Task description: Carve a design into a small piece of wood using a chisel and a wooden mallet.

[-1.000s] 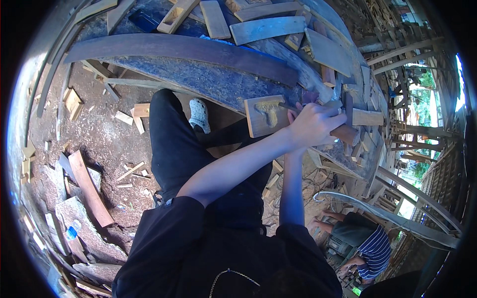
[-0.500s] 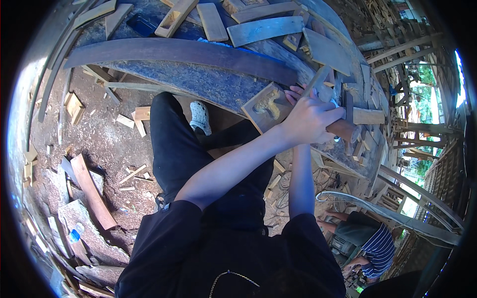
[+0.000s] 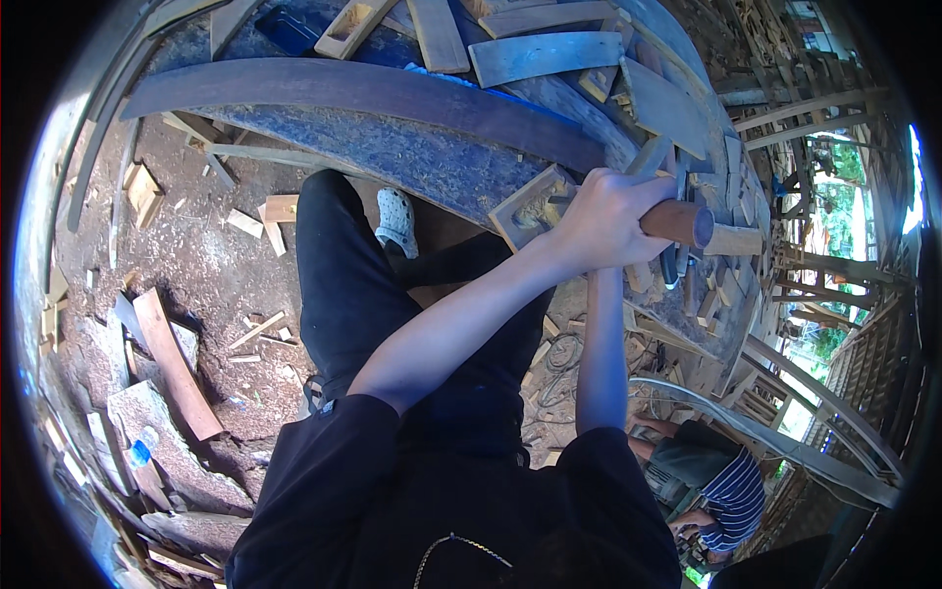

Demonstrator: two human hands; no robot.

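Note:
My left hand (image 3: 610, 218) is closed around a brown, rounded wooden piece (image 3: 679, 223), whose flat round end juts out to the right. Whether it is a mallet or a handle, I cannot tell. My left forearm crosses over the right one. Behind the left hand, my right hand is hidden; only its forearm (image 3: 602, 334) shows, reaching up to the same spot. Just left of the hands, a pale wooden block (image 3: 525, 211) with a carved hollow lies at the edge of the workbench (image 3: 392, 157). A dark metal tool (image 3: 670, 267) shows partly below the brown piece.
A long curved dark board (image 3: 343, 88) lies along the bench, with several wood pieces (image 3: 545, 59) behind it. Offcuts and a curved plank (image 3: 177, 363) lie on the floor at left. At lower right, a person in a striped top (image 3: 736, 496) bends beside a machine.
My left hand has risen with the brown wooden piece, which now points more toward me. The right hand's fingers, visible before, are now covered. The view has shifted slightly.

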